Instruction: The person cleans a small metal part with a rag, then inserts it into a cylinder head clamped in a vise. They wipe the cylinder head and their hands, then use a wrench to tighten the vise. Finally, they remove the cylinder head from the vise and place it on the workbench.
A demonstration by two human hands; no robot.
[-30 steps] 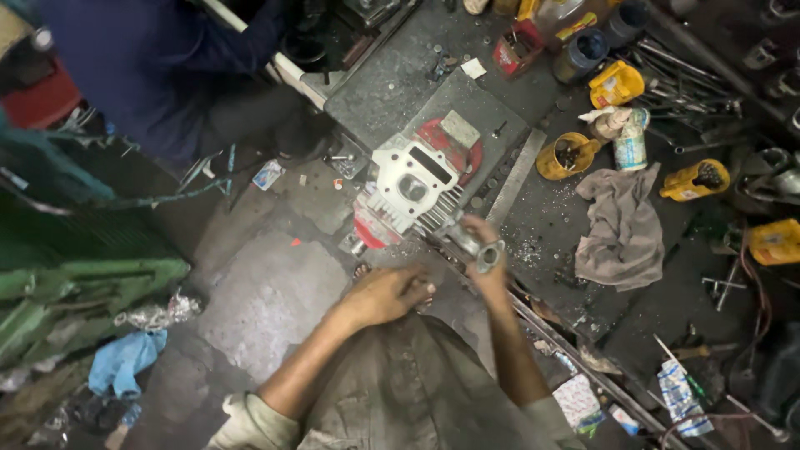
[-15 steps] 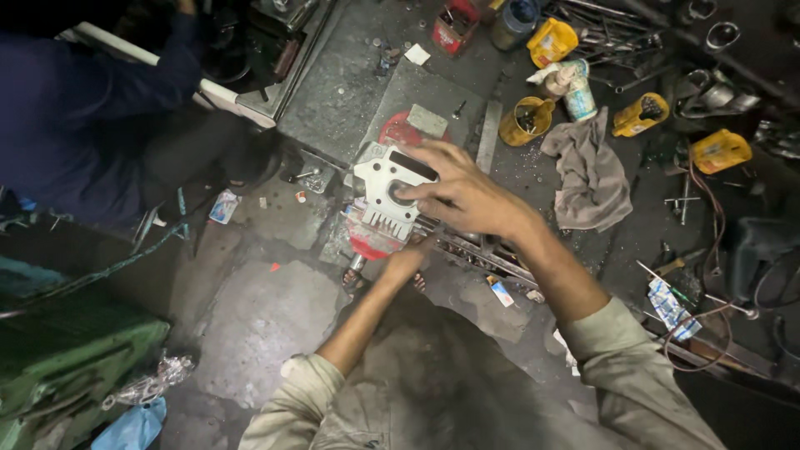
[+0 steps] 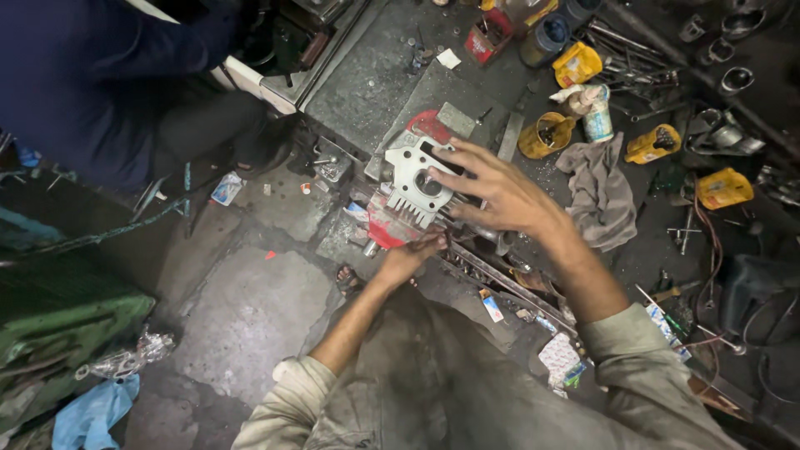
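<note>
Head view: right hand point(image 3: 500, 193) spread flat atop finned engine block point(image 3: 414, 190), left hand point(image 3: 414, 252) gripping its underside.

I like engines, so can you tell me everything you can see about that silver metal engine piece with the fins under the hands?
The engine piece looks like pale silver cast metal, with a row of thin cooling fins along its lower edge and a round opening in its flat face. It lies on a red part on the dirty dark floor. The right hand rests spread across its top, and the left hand touches it from below.
</note>
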